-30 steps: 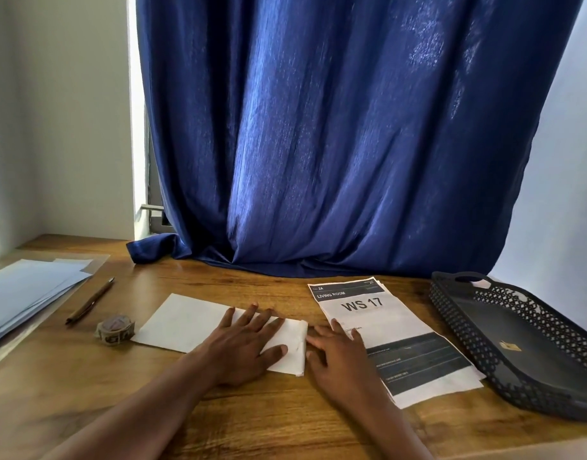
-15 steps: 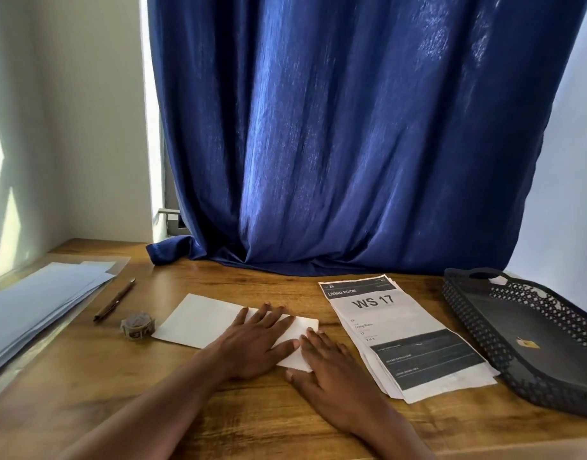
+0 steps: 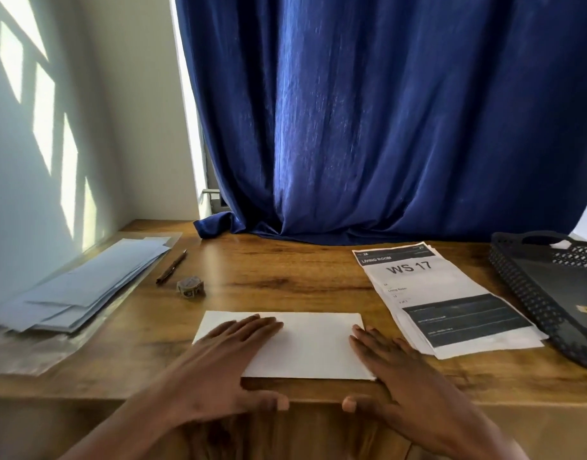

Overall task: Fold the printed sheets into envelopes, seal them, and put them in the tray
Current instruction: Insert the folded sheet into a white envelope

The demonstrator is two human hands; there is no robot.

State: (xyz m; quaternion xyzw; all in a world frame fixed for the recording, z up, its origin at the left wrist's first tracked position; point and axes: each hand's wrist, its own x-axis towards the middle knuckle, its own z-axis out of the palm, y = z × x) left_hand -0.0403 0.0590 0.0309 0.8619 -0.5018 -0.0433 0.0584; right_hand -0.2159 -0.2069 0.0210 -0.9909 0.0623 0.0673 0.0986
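White folded sheet [image 3: 305,343] lies flat near the tabletop's [image 3: 285,277] front edge. Left hand [image 3: 219,370] and right hand [image 3: 408,380] press its two ends, fingers straight and spread, gripping nothing. Printed sheets [image 3: 444,300] beside it toward the right edge; black tray [image 3: 531,300] at that edge.

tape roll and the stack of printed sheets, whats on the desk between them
In the head view, only bare wooden desk lies between the tape roll and the stack of printed sheets; the folded white sheet sits nearer the person, below that stretch.
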